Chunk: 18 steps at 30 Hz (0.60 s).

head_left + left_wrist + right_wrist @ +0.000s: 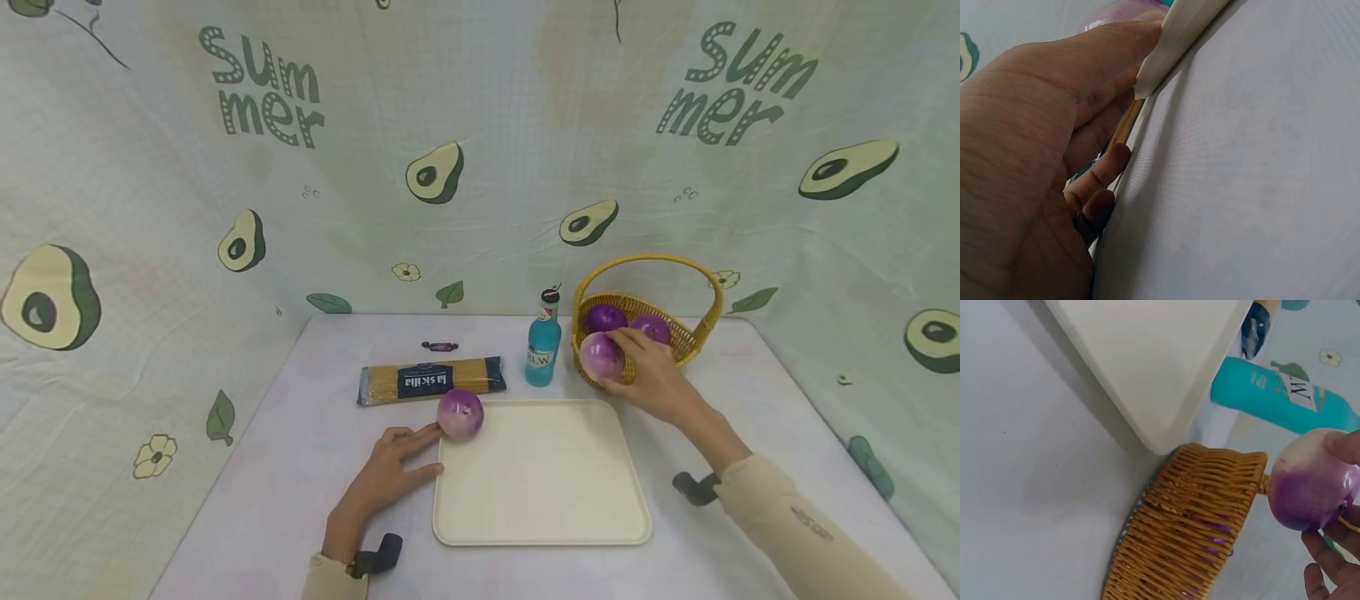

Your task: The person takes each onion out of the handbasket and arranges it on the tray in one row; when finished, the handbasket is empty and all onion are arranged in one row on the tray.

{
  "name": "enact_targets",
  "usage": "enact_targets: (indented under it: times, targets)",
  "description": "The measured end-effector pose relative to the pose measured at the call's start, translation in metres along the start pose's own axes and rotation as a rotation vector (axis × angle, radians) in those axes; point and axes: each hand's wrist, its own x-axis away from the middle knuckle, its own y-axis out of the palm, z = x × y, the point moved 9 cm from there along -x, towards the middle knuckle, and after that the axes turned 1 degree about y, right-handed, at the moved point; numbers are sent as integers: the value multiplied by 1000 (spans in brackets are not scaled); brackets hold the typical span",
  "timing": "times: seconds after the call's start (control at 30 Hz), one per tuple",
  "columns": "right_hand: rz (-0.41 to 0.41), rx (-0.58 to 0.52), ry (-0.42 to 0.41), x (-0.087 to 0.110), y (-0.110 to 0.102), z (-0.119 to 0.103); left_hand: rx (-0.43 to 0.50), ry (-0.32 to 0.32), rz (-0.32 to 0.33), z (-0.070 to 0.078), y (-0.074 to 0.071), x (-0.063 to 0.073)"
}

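My right hand [651, 372] grips a purple-and-white turnip [602, 357] at the front of the wicker basket [678, 343]. In the right wrist view, the thumb and fingertips hold this turnip [1311, 480] just off the basket's rim. Two more purple turnips lie in the basket, partly hidden. My left hand [389, 472] is beside the left edge of the cream tray [543, 475], fingers extended. Its thumb touches the tray's rim [1175, 37] in the left wrist view. Another turnip [461, 415] sits on the tray's far left corner, by the index fingertip.
Behind the tray lies a pack of spaghetti [431, 381], with a small purple-wrapped candy [439, 346] beyond it. A blue bottle [543, 340] stands upright left of the basket. The basket's tall handle [651, 257] arches over it. A printed cloth hangs around the table.
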Motion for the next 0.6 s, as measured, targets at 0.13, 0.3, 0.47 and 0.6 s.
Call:
enact_targets:
  times: [0.13,0.3,0.47,0.6]
  targets:
    - [-9,-14,-2,2,1,-6,5,2,0,0,1,0]
    - [-21,-15,-4,4,4,-11,10,-7,3,-1,1,0]
    - [-10,-27,-36,6,6,-15,9,-20,2,-2,1,0]
    - [-3,-35,-67,8,7,-19,13,-19,3,0,0,0]
